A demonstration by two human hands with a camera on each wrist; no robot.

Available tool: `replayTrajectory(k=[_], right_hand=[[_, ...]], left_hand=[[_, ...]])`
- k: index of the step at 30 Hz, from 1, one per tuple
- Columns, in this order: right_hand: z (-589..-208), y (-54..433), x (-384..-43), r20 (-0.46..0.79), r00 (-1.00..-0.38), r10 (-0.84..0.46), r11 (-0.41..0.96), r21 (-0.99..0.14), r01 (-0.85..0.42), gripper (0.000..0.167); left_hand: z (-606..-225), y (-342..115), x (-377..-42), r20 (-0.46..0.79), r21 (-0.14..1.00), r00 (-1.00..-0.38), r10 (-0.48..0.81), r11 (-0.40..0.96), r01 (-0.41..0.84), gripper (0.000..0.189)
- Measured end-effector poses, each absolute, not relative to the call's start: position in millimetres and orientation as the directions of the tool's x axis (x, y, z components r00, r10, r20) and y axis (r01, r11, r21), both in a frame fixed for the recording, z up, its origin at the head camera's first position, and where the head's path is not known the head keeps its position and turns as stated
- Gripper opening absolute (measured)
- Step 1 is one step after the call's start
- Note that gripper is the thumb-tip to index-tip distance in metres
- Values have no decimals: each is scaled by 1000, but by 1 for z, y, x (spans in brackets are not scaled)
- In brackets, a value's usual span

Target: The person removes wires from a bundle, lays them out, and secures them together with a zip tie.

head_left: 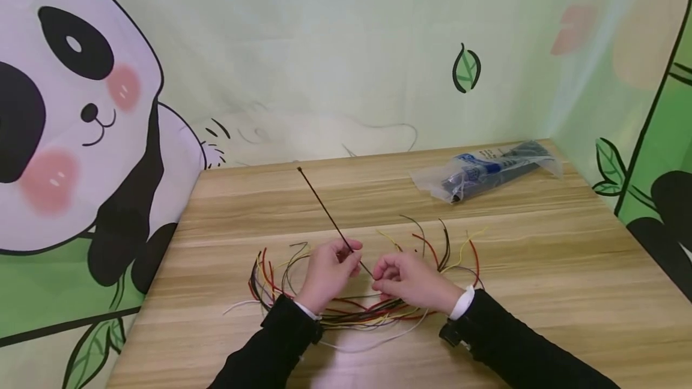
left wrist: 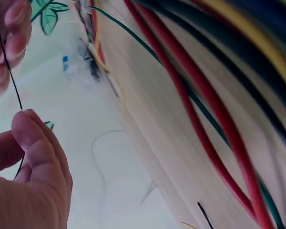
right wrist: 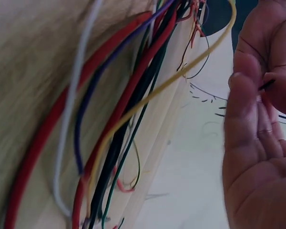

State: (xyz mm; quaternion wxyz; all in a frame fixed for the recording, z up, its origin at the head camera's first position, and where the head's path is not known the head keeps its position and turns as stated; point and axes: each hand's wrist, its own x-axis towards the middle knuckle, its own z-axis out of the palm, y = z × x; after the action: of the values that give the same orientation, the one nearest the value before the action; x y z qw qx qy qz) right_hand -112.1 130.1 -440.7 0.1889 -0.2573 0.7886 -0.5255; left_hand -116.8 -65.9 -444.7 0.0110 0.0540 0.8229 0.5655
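Observation:
A thin black cable tie (head_left: 325,211) slants over the table, its small head end pointing up and away. My left hand (head_left: 331,272) pinches it between thumb and fingers partway along its length. At its lower end, the fingertips of my right hand (head_left: 413,281) pinch the tie. In the left wrist view, the short stretch of cable tie (left wrist: 12,78) runs straight between both hands. Below the hands lies a loose bundle of wires (head_left: 373,317) in red, black, yellow, green, blue and white, its ends fanned out on both sides. The hands hide part of the bundle.
A clear plastic bag (head_left: 489,167) with dark, thin contents and blue print lies at the table's back right. The wooden table (head_left: 540,257) meets a printed cloth backdrop (head_left: 259,47) along its far edge. One white wire (head_left: 378,344) loops toward the front.

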Motion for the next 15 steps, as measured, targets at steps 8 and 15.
replayTrajectory(k=[8, 15], right_hand=[[-441, 156, -112, -23, -810, -586, 484, -812, -327, 4], [-442, 174, -97, -162, -622, -766, 515, -733, -444, 13]], left_hand=[[-450, -74, -132, 7, 878, -982, 187, 469, 96, 15], [-447, -73, -140, 2, 837, -985, 170, 539, 94, 12]])
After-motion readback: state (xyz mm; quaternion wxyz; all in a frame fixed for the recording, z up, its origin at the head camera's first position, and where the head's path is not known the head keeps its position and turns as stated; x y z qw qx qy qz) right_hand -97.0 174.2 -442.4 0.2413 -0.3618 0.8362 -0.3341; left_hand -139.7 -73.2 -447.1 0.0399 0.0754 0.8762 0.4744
